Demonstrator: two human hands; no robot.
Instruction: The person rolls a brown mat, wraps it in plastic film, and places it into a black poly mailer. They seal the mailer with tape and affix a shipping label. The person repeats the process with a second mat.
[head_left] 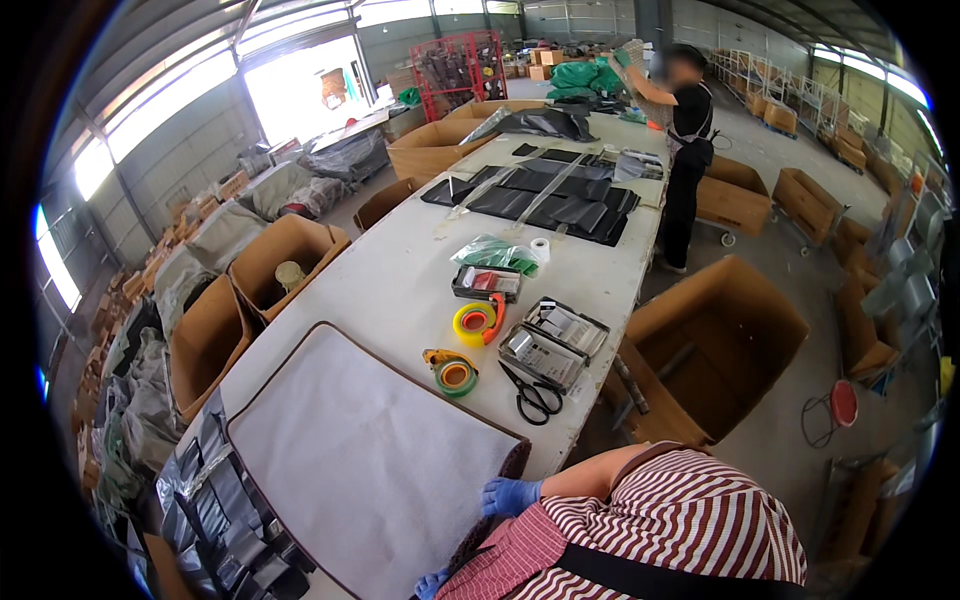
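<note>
A large floor mat [350,450] lies on the near end of the table, pale grey backing up and dark brown binding round it. Its right edge curls up, showing dark brown pile. My right hand [511,496], in a blue glove, has its fingers closed over that edge near the corner. Lower down the same edge is my left hand [432,583], also gloved in blue; its fingers bend over the mat and the sleeve partly hides it. Beyond the mat lie black scissors [537,398], a tape dispenser with green tape [455,375] and another with yellow tape [474,322].
Clear-lidded boxes [550,345] and a plastic bag [500,253] rest on the white table [370,290]. Black flat packs [545,198] lie farther off. Cartons [720,340] flank both sides. A co-worker [687,150] stands at the far right side. Silvery wrapped packs [220,510] sit at left.
</note>
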